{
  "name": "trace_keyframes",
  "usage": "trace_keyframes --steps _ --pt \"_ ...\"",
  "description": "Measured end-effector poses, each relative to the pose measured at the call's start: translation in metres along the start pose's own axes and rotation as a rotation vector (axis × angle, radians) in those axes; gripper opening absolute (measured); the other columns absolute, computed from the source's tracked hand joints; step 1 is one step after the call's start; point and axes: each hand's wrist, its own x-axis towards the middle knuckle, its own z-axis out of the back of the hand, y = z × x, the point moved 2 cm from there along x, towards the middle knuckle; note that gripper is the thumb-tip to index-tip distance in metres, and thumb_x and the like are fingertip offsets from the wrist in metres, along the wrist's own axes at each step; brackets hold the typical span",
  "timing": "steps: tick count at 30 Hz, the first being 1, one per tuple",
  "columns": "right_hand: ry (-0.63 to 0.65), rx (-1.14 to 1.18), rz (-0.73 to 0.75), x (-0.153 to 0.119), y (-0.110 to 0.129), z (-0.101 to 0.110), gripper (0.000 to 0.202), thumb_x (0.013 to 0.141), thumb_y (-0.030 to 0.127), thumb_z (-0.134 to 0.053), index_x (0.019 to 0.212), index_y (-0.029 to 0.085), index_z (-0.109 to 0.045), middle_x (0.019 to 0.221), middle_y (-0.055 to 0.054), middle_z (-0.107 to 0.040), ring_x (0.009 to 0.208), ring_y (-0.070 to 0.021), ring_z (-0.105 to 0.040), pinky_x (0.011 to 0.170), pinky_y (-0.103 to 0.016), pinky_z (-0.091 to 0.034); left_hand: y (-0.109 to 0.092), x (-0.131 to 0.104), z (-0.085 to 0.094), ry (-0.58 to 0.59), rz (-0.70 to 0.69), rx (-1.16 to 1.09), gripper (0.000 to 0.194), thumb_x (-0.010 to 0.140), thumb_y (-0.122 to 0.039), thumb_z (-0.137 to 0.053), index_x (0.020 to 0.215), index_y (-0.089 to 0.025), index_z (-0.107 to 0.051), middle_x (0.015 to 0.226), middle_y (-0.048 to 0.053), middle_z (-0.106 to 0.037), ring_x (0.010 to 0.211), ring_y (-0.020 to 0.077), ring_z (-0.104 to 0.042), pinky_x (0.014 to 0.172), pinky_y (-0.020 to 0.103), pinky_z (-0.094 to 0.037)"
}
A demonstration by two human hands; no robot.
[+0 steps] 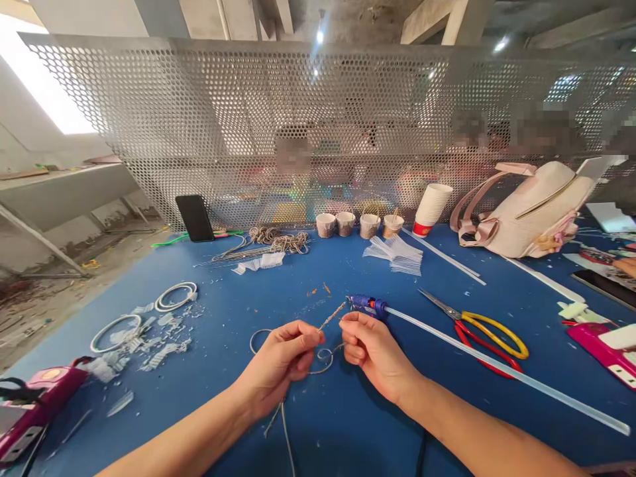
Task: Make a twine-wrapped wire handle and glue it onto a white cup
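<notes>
My left hand [288,351] is closed in a pinch on a thin wrapped strand [332,317] that slants up towards the right. Close beside it, my right hand [370,341] has thumb and forefinger pinched together on a thin grey cord [325,358], which loops between the hands and trails below the left one. Just beyond the right hand lies a blue glue gun [370,305], with a long translucent glue stick [497,366] running out of its back. Scissors [470,318] with one yellow and one red handle lie partly under that stick.
White rings [116,333] and plastic scraps lie left. Grey cord bundles [293,242], a phone [195,218], small cups [369,226] and stacked paper cups [433,205] line the mesh screen [199,119]. A bag [534,212] and pink power strips [603,354] occupy the sides.
</notes>
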Motion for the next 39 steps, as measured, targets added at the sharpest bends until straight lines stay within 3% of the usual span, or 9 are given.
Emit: trace_keyframes --steps 3,16,22,28,34,39 --pt "-0.007 -0.003 0.029 0.0 -0.001 0.002 0.022 0.066 0.028 -0.074 0.072 0.017 -0.055 0.05 0.011 -0.04 0.04 -0.0019 -0.027 0.043 -0.019 -0.021 0.003 -0.002 0.0 0.043 0.025 -0.055 0.021 0.06 -0.027 -0.079 0.064 -0.012 -0.064 0.059 -0.001 -0.056 0.039 -0.0013 -0.023 0.04 0.017 -0.011" --pt "-0.011 -0.041 0.069 -0.005 0.0 0.002 0.024 0.066 0.029 -0.075 0.069 0.017 -0.055 0.049 0.011 -0.037 0.041 -0.0024 -0.025 0.045 -0.021 -0.02 0.006 -0.003 0.001 0.082 -0.005 -0.127 0.023 0.061 -0.028 -0.08 0.062 -0.012 -0.063 0.05 -0.007 -0.044 0.038 -0.002 -0.022 0.039 0.015 -0.012" --pt "-0.02 -0.039 0.08 -0.005 0.001 0.002 0.025 0.065 0.031 -0.076 0.069 0.017 -0.056 0.049 0.01 -0.038 0.041 -0.0028 -0.025 0.044 -0.021 -0.021 0.011 -0.002 0.0 0.164 0.038 -0.085 0.02 0.065 -0.026 -0.076 0.062 -0.013 -0.061 0.049 -0.006 -0.044 0.036 -0.0009 -0.024 0.038 0.016 -0.016" --pt "-0.035 -0.045 0.079 -0.006 0.0 0.004 0.025 0.064 0.031 -0.075 0.069 0.017 -0.055 0.048 0.011 -0.037 0.041 -0.0027 -0.025 0.044 -0.021 -0.02 0.01 -0.006 -0.001 0.243 0.109 -0.123 0.016 0.067 -0.022 -0.073 0.062 -0.012 -0.061 0.048 -0.007 -0.044 0.034 -0.0022 -0.018 0.035 0.015 -0.011" --pt "-0.036 -0.069 0.084 -0.007 -0.001 0.002 0.026 0.063 0.033 -0.075 0.068 0.017 -0.055 0.047 0.011 -0.036 0.04 -0.0025 -0.025 0.044 -0.021 -0.019 0.007 -0.008 -0.003 0.268 0.15 -0.166 0.013 0.066 -0.022 -0.072 0.068 -0.01 -0.067 0.05 -0.006 -0.046 0.033 -0.003 -0.018 0.033 0.015 -0.008" --pt "0.009 -0.097 0.069 -0.009 -0.004 0.001 0.026 0.065 0.033 -0.075 0.069 0.017 -0.055 0.049 0.011 -0.038 0.04 -0.0029 -0.026 0.044 -0.022 -0.02 0.004 -0.007 -0.002 0.238 0.099 -0.16 0.016 0.063 -0.023 -0.076 0.067 -0.01 -0.068 0.048 -0.006 -0.046 0.032 -0.0033 -0.02 0.033 0.015 -0.01"
